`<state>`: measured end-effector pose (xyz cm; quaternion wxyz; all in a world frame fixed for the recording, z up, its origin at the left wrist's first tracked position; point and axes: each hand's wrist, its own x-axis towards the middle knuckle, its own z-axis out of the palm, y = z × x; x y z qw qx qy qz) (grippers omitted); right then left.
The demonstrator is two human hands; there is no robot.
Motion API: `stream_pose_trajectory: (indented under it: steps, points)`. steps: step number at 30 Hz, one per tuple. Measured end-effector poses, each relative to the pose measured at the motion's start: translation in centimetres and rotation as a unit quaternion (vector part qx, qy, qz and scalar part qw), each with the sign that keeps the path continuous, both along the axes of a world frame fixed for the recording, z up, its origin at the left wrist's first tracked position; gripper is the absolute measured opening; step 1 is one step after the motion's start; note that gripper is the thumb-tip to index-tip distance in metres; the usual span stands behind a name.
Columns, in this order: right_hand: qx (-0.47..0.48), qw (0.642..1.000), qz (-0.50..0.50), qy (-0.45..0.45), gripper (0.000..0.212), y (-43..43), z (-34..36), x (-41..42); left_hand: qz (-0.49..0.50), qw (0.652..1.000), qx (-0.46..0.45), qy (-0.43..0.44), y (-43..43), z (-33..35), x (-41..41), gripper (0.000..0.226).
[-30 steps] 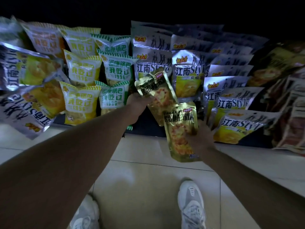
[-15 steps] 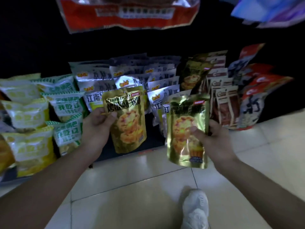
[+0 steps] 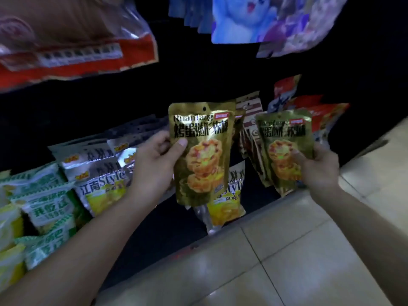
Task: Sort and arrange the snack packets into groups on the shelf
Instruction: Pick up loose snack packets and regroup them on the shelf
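Observation:
My left hand grips a gold egg-tart snack packet by its left edge and holds it upright in front of the low shelf. My right hand holds a second gold packet of the same kind by its lower right corner, farther right and close to the brown striped packets. Silver and yellow packets fill the shelf's middle. Green and white packets lie at the left.
Red and orange packets stand at the shelf's right end. On the shelf above hang a red-banded clear bag and blue cartoon packets. Pale tiled floor runs along the dark shelf base.
My view has swung up and to the right, bringing the upper shelf into sight. Both hands have lifted their gold packets higher and moved them rightward, toward the brown and red packets.

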<state>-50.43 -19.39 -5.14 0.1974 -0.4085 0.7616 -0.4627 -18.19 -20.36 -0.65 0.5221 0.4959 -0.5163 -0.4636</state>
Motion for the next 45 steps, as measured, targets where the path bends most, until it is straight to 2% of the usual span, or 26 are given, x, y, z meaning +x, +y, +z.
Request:
stream_pose_trajectory:
  steps: [2, 6, 10, 15, 17, 19, 20, 22, 25, 29, 31, 34, 36, 38, 41, 42, 43, 45]
  points:
    - [0.001, 0.999, 0.046, 0.003, 0.008, -2.9, -1.1, -0.9, 0.009, 1.0, -0.028, -0.006, -1.1, -0.4, -0.9, 0.014]
    - [0.021, 0.992, 0.124, 0.007, 0.009, -8.1, -3.7, -1.8, 0.051, 0.995, -0.086, -0.029, -2.0, -2.3, -2.7, 0.008]
    - [0.004, 0.987, 0.158, 0.041, 0.032, -12.5, -6.6, -1.2, 0.09, 0.989, -0.109, -0.035, -2.3, -3.8, -3.4, 0.013]
    - [0.023, 0.975, 0.218, -0.023, 0.024, -15.1, -9.2, 0.5, 0.122, 0.986, -0.103, -0.057, -3.2, -3.5, -4.2, 0.024]
    - [0.014, 0.979, 0.198, 0.054, 0.031, -14.8, -9.8, 0.8, 0.134, 0.984, -0.103, -0.047, -3.4, -3.4, -4.3, 0.027]
    - [0.014, 0.979, 0.136, 0.15, 0.035, -14.4, -10.4, 0.9, 0.144, 0.982, -0.106, -0.054, -3.3, -3.7, -4.2, 0.03]
    - [0.007, 0.98, 0.119, 0.159, 0.035, -14.4, -10.7, 0.9, 0.146, 0.982, -0.107, -0.058, -3.1, -3.8, -4.1, 0.038]
    - [0.01, 0.982, 0.151, 0.111, 0.037, -14.8, -11.1, 1.1, 0.151, 0.981, -0.11, -0.057, -2.9, -4.0, -4.2, 0.048]
    - [0.037, 0.959, 0.277, -0.049, 0.043, -15.3, -11.1, 1.2, 0.162, 0.98, -0.108, -0.043, -2.8, -3.9, -5.5, 0.044]
    - [0.006, 0.928, 0.319, -0.191, 0.028, -14.8, -8.0, -0.1, 0.155, 0.981, -0.111, -0.031, -3.6, -2.7, -8.6, 0.034]
    - [-0.026, 0.904, 0.35, -0.243, 0.03, -14.5, -5.3, -1.2, 0.135, 0.983, -0.119, -0.03, -4.9, -2.3, -10.0, 0.033]
    - [-0.052, 0.854, 0.416, -0.308, 0.048, -13.8, -1.6, -2.7, 0.11, 0.986, -0.117, -0.047, -7.1, -2.3, -12.4, 0.027]
    - [-0.061, 0.834, 0.445, -0.32, 0.045, -13.3, -0.3, -3.6, 0.095, 0.988, -0.108, -0.053, -8.1, -2.5, -14.2, 0.023]
    - [-0.069, 0.844, 0.443, -0.294, 0.036, -13.0, -0.1, -4.5, 0.084, 0.99, -0.1, -0.054, -9.0, -2.9, -15.6, 0.02]
    - [-0.069, 0.886, 0.378, -0.259, 0.036, -13.0, -1.3, -5.2, 0.033, 0.995, -0.061, -0.068, -9.4, -3.7, -16.9, 0.01]
    - [-0.067, 0.897, 0.357, -0.253, 0.037, -13.1, -1.9, -5.4, 0.009, 0.995, -0.039, -0.09, -9.3, -4.2, -16.9, 0.013]
    - [-0.066, 0.906, 0.337, -0.247, 0.037, -13.2, -2.6, -5.6, -0.013, 0.992, -0.017, -0.126, -9.0, -4.7, -16.6, 0.028]
    - [-0.059, 0.924, 0.295, -0.235, 0.035, -13.6, -4.2, -6.2, -0.043, 0.966, -0.009, -0.255, -7.6, -5.8, -15.3, 0.064]
